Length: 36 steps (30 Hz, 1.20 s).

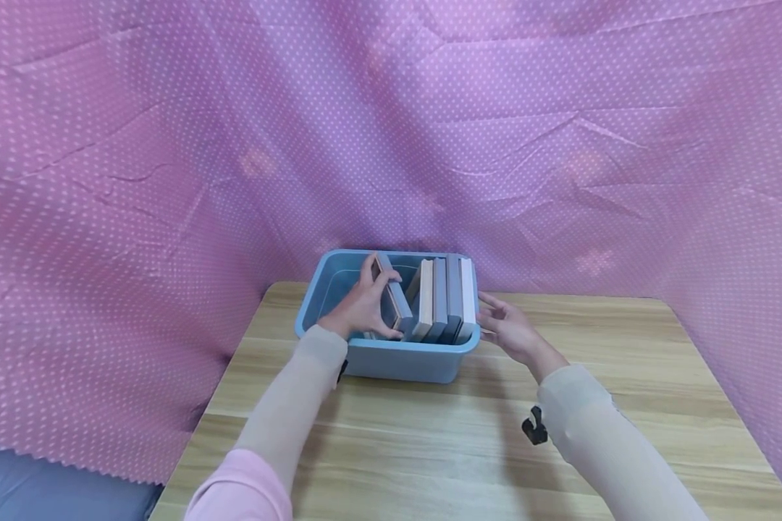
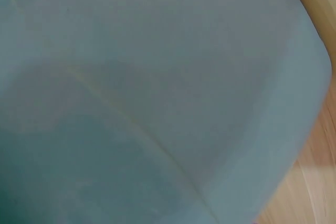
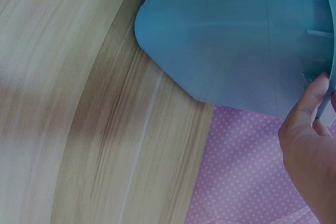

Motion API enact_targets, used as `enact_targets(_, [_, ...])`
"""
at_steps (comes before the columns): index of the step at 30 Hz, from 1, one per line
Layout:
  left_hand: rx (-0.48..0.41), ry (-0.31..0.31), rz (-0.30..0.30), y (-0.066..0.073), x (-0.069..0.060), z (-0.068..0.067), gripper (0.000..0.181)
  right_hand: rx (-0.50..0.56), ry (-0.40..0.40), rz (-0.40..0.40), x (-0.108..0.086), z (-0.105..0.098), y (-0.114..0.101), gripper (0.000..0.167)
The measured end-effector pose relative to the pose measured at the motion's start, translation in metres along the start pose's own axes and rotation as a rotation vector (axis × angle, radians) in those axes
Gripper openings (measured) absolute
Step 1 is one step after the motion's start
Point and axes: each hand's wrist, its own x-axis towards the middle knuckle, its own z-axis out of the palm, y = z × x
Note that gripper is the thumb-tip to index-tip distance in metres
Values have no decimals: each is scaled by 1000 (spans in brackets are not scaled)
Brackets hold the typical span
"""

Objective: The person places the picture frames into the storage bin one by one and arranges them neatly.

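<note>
A light blue plastic bin [image 1: 397, 359] stands on the table with several books inside. My left hand [image 1: 363, 300] reaches over its front rim and grips a grey-covered book [image 1: 396, 293], tilted, with fingers over the top and thumb near the lower end. To the right, upright books are packed against the bin's right wall: a cream-edged book [image 1: 423, 300], grey books [image 1: 439, 297] and a white book [image 1: 468, 300]. My right hand [image 1: 508, 329] touches the bin's outer right side, fingers fairly straight. The left wrist view shows only the bin's wall [image 2: 157, 77]; that hand is hidden there.
The wood-grain table [image 1: 417, 441] extends in front of the bin and to its right. A pink polka-dot cloth [image 1: 463, 145] hangs close behind the bin and along both sides. Black straps [image 1: 534, 425] show at the wrists.
</note>
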Motion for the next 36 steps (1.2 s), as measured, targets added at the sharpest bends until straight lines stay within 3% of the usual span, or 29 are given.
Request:
enact_targets(6, [7,-24,14,1,2,5,97,0,2,0,-2,2,0,59])
enact_targets(19, [0,-121,-67,4,7,8,94,9,-4,-11,1,1,-1,58])
enact_targets(29, [48,-174,22,4,13,10,91,18,0,-8,3,-1,1,58])
enact_targets(36, [81,-244,-35,9,17,9,95,18,-7,-11,2,-2,0,58])
